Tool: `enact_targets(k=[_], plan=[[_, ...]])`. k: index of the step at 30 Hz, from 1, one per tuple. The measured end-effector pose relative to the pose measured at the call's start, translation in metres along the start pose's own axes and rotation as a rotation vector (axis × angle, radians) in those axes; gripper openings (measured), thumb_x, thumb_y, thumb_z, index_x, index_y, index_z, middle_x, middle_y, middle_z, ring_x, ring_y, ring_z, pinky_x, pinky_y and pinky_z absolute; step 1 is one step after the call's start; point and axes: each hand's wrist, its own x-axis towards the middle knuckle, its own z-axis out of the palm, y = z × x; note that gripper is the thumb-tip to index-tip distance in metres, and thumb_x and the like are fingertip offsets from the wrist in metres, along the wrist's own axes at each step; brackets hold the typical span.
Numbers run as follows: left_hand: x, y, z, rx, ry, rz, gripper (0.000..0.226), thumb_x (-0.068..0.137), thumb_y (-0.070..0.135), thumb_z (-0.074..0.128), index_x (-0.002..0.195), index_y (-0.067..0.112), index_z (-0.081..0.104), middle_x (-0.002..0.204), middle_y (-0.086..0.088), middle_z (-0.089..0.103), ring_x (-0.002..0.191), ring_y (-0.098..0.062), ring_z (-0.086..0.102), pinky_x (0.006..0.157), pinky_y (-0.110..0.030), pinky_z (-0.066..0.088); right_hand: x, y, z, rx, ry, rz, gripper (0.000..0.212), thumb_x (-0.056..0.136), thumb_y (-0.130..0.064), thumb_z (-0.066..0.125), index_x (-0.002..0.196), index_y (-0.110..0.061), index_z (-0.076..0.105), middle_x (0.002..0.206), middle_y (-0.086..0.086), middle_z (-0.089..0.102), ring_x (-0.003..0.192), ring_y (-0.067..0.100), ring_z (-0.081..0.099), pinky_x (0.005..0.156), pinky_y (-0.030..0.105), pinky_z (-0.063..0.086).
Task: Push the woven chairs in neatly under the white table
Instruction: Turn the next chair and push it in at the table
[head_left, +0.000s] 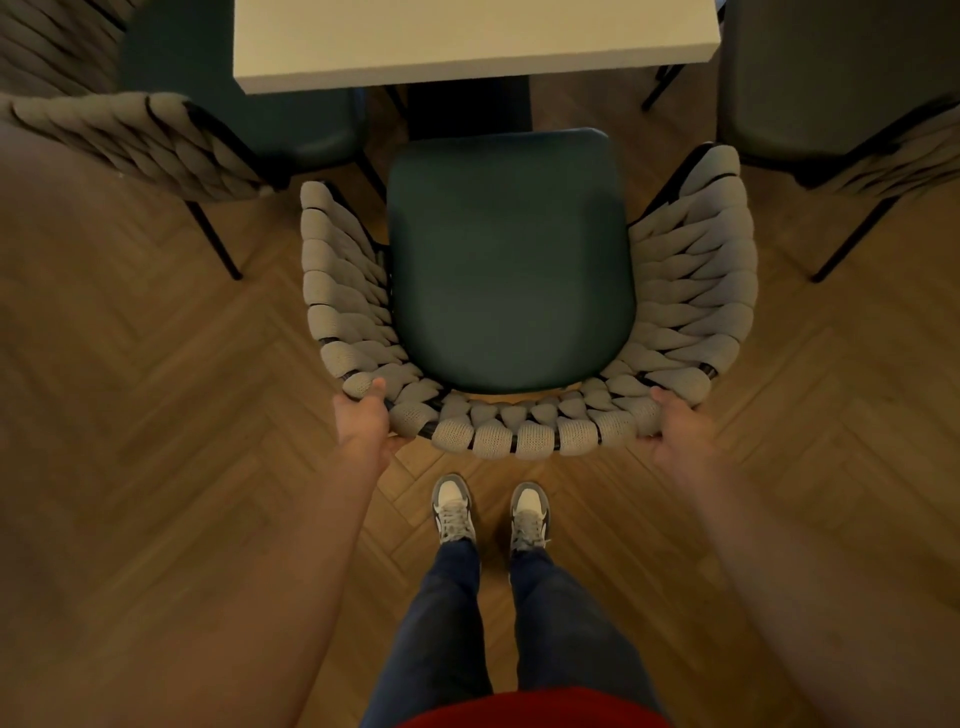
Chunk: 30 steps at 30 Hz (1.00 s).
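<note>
From the head view, we are standing right behind the middle woven chair (524, 312), looking straight down on it. Our left hand (363, 415) grips the left end of its curved, rope-wrapped backrest, thumb on top and fingers curled underneath; our right hand (675, 421) holds the right end the same way. Both hands are closed around the rim, with nothing else in them.

The chair faces the white table (467, 47), squared up with its near edge. Its dark green seat (509, 260) lies almost wholly out in the open; only the front lip comes near the table edge and the dark pedestal (467, 111) below it. So we judge this chair to be held and lined up but not yet pushed in.

To our left a second woven chair (156, 145) stands at an angle, its seat partly beneath the table corner. To our right a third chair (857, 130) sits just off the other corner, apart from the table. Our shoes (488, 514) rest on the herringbone floor (156, 364), just behind the backrest.

The next move, as we see it, calls for an even forward push with both hands, so that the seat slides straight under without turning. The armrests look wide, so we would watch that they pass clear of the neighbouring chairs, and that the seat front stops short of the pedestal. The two side chairs would still need straightening after that.
</note>
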Motion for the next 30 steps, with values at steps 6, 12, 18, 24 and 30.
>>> enact_targets(k=[6,12,18,24,30], plan=[[0.013,0.016,0.001,-0.017,0.000,-0.002,0.040,0.099,0.026,0.055,0.133,0.017,0.038,0.123,-0.007,0.050,0.105,-0.033,0.058,0.063,-0.049,0.055,0.000,-0.011,0.024,-0.023,-0.064,-0.006,0.051,0.094,-0.013,0.063,0.141,-0.014,0.043,0.129,0.013,0.058,0.113,0.034,0.060,0.089,0.058,0.052],[0.029,0.039,-0.002,-0.010,0.032,-0.009,0.043,0.098,0.028,0.056,0.134,0.019,0.036,0.132,-0.010,0.048,0.107,-0.036,0.057,0.072,-0.056,0.055,0.002,-0.018,0.055,-0.052,-0.105,-0.007,0.058,0.094,-0.018,0.064,0.146,-0.017,0.037,0.135,0.011,0.056,0.113,0.030,0.061,0.080,0.049,0.056],[0.041,0.052,-0.004,0.014,0.043,0.003,0.043,0.098,0.028,0.056,0.134,0.017,0.036,0.131,-0.010,0.048,0.101,-0.033,0.056,0.067,-0.054,0.054,0.008,-0.010,0.069,-0.028,-0.090,0.006,0.062,0.091,-0.021,0.067,0.146,-0.022,0.038,0.134,0.010,0.058,0.114,0.030,0.061,0.078,0.049,0.058],[0.050,0.064,-0.008,0.033,0.044,0.005,0.045,0.098,0.028,0.056,0.137,0.018,0.034,0.138,-0.012,0.047,0.107,-0.036,0.056,0.073,-0.060,0.054,0.010,0.001,0.076,0.029,-0.073,0.001,0.056,0.090,-0.017,0.067,0.141,-0.018,0.044,0.128,0.010,0.060,0.109,0.033,0.063,0.087,0.060,0.053],[0.053,0.066,-0.009,0.059,0.025,0.008,0.046,0.099,0.028,0.054,0.138,0.019,0.033,0.138,-0.013,0.046,0.111,-0.037,0.056,0.075,-0.060,0.054,0.012,0.000,0.081,0.041,-0.041,0.007,0.055,0.091,-0.012,0.065,0.141,-0.018,0.042,0.130,0.013,0.058,0.112,0.034,0.061,0.089,0.062,0.051]])
